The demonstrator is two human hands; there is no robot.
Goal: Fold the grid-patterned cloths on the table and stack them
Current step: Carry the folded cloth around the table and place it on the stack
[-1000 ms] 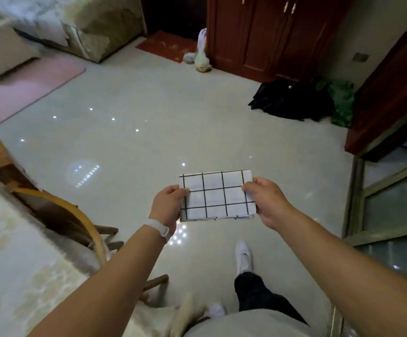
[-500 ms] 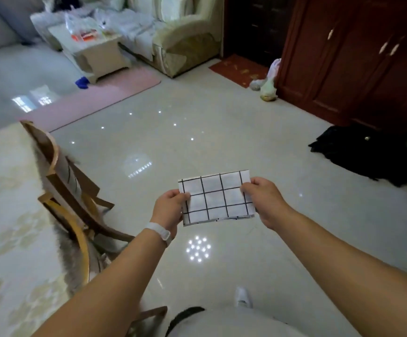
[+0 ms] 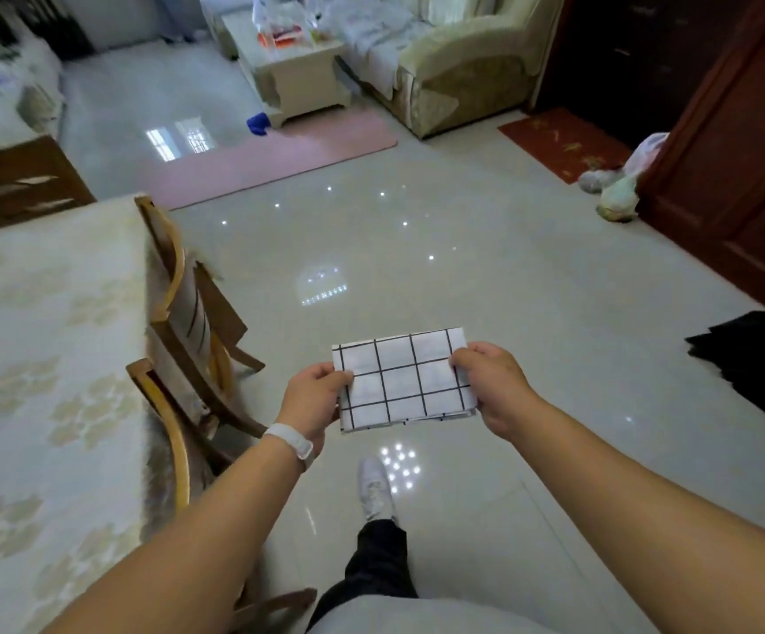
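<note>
Cloth, folded small, hangs mid-frame over the floor, pinched at its left edge by the left hand and at its right edge by the right hand. The table lies at frame left, beyond a chair. Layers gape along the lower edge, so I'd guess a slack pinch could spill the fold open before stacking.

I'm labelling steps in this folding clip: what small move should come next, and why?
Probably swing the grid cloth left and set it on the table. It already looks folded into a small layered rectangle, the left hand and right hand pinch its short ends, and it is over the floor, right of the table.
</note>
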